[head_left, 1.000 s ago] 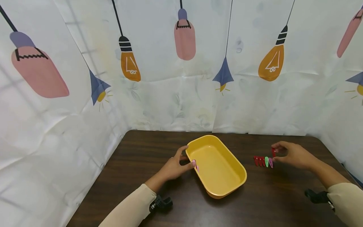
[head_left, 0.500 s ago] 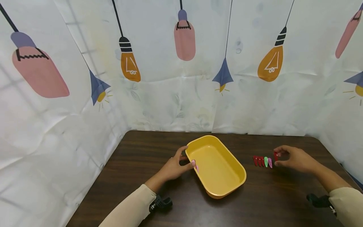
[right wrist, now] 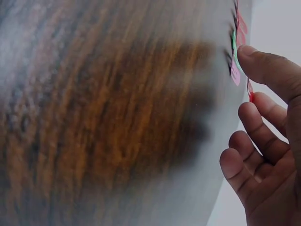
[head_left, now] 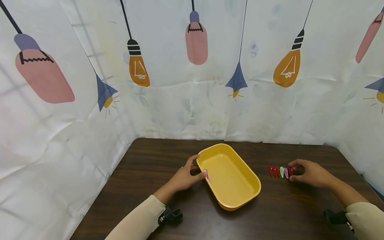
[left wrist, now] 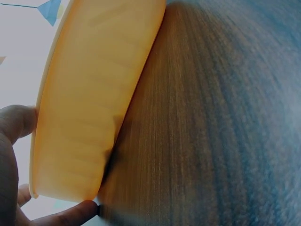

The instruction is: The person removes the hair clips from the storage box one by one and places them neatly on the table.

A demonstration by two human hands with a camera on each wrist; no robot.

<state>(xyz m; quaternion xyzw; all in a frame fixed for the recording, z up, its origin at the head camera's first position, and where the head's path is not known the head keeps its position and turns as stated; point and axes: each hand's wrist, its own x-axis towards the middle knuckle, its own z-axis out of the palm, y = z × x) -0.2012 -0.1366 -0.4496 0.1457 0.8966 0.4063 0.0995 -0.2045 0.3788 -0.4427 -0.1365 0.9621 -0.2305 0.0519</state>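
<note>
My left hand (head_left: 183, 176) grips the left side of a yellow plastic tray (head_left: 229, 183), thumb over the rim. Something small and pink, like a hair clip (head_left: 209, 178), shows inside the tray by the thumb tip. In the left wrist view the tray's outer wall (left wrist: 89, 103) stands between the fingers. My right hand (head_left: 313, 173) pinches a red hair clip (head_left: 291, 171) between thumb and finger, at the right end of a row. That row holds several red snap clips (head_left: 274, 171), a green clip (head_left: 282, 172) and a pink clip (head_left: 286, 173).
Everything sits on a dark wood-grain table (head_left: 150, 160). A white cloth printed with lamps (head_left: 186, 106) hangs behind the table and along its left side. Black camera mounts (head_left: 172, 215) are on both wrists.
My right hand has lowered the red clip from above the row to its right end, beside the pink clip. The left hand and tray stay put.
</note>
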